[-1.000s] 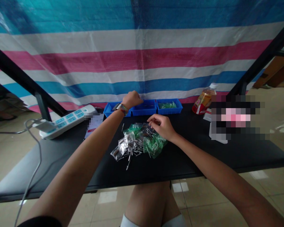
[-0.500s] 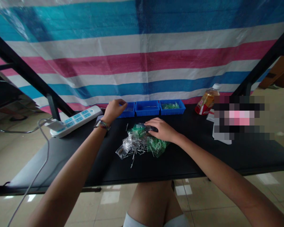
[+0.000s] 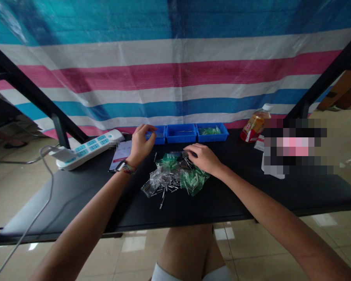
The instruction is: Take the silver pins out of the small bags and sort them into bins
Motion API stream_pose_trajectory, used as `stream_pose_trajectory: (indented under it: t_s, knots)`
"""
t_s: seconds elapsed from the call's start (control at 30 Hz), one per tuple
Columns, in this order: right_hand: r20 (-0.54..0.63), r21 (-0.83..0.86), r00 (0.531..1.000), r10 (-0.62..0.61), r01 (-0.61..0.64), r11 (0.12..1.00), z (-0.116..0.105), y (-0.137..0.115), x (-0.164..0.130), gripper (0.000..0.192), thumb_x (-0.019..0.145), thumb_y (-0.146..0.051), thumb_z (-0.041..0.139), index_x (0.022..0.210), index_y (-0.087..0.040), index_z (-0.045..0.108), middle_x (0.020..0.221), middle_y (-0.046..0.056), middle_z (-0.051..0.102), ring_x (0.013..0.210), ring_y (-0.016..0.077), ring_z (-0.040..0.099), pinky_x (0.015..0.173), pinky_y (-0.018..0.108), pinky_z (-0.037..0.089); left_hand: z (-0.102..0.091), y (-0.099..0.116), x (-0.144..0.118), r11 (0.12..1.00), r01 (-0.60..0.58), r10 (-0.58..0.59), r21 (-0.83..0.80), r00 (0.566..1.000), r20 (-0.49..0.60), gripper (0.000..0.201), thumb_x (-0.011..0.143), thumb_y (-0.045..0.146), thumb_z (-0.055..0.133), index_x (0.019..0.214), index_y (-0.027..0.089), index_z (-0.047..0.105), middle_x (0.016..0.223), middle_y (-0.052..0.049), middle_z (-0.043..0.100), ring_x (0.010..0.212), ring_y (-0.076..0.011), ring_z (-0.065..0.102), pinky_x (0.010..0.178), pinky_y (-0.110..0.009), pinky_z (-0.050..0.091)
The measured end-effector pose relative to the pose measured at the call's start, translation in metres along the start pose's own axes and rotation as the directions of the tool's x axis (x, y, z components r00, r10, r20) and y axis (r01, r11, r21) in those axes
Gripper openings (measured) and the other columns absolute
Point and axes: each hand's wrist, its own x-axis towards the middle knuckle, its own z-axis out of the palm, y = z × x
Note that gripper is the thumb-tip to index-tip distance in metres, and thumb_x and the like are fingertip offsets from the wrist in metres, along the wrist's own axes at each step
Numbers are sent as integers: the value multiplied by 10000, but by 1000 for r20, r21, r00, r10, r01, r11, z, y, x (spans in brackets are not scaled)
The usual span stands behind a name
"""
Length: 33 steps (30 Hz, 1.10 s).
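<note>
My left hand (image 3: 142, 141) is over the left blue tray (image 3: 160, 139), with its fingers bent and the thumb apart from them; nothing shows in it. My right hand (image 3: 204, 157) reaches onto the far right side of a pile of small plastic bags and loose metal pins. Its fingers are bent together at the pile, and what lies between them is hidden. In the pile are clear bags (image 3: 158, 178), a green bag with pale pieces (image 3: 194, 181) and another green bag (image 3: 169, 162). Loose metal pins (image 3: 163, 199) stick out towards the front edge.
A middle blue tray (image 3: 181, 138) holds a few thin pieces; the right blue tray (image 3: 212, 137) holds green bags. A power strip (image 3: 90, 150) and a phone (image 3: 121, 154) lie at left. A drink bottle (image 3: 255, 125) stands right, and a striped sheet (image 3: 175, 74) hangs behind.
My left hand has turned and its thumb has come away from the fingers. My right hand has shifted slightly right on the pile. More of the phone now shows.
</note>
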Motion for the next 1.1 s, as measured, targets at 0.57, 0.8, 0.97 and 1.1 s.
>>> stream_pose_trajectory:
  t_s: [0.57, 0.8, 0.97, 1.1]
  knots:
    - [100, 719, 951, 292, -272, 640, 6, -8, 5, 322, 827, -434, 866, 957, -212, 672, 825, 15, 739, 689, 188, 762, 677, 346, 644, 27, 59, -47, 779, 208, 27, -592, 932, 362, 249, 880, 415, 830, 881, 194, 716, 813, -41, 736, 762, -182, 685, 715, -304, 539]
    - [-41, 647, 963, 268, -179, 741, 4, -16, 3, 291, 853, -470, 858, 879, -215, 720, 899, 51, 771, 802, 204, 764, 789, 388, 653, 23, 59, -48, 829, 216, 22, -515, 909, 416, 573, 1047, 617, 551, 670, 206, 686, 637, -50, 690, 617, -184, 631, 646, -321, 503]
    - [-142, 543, 983, 120, -24, 840, 2, -17, 2, 139, 911, -349, 810, 860, -225, 774, 1150, 94, 763, 1074, 237, 749, 940, 429, 642, 22, 59, -46, 827, 227, 22, -515, 901, 432, 484, 998, 570, 662, 730, 191, 796, 778, -83, 799, 764, -218, 718, 757, -328, 547]
    - [-130, 486, 988, 88, -14, 874, 1, -13, 1, 53, 910, -265, 778, 916, -223, 809, 1251, 107, 730, 1157, 250, 730, 948, 426, 644, 24, 57, -44, 749, 288, -2, -596, 901, 434, 338, 878, 503, 831, 927, 169, 818, 860, -75, 822, 803, -213, 749, 754, -304, 562]
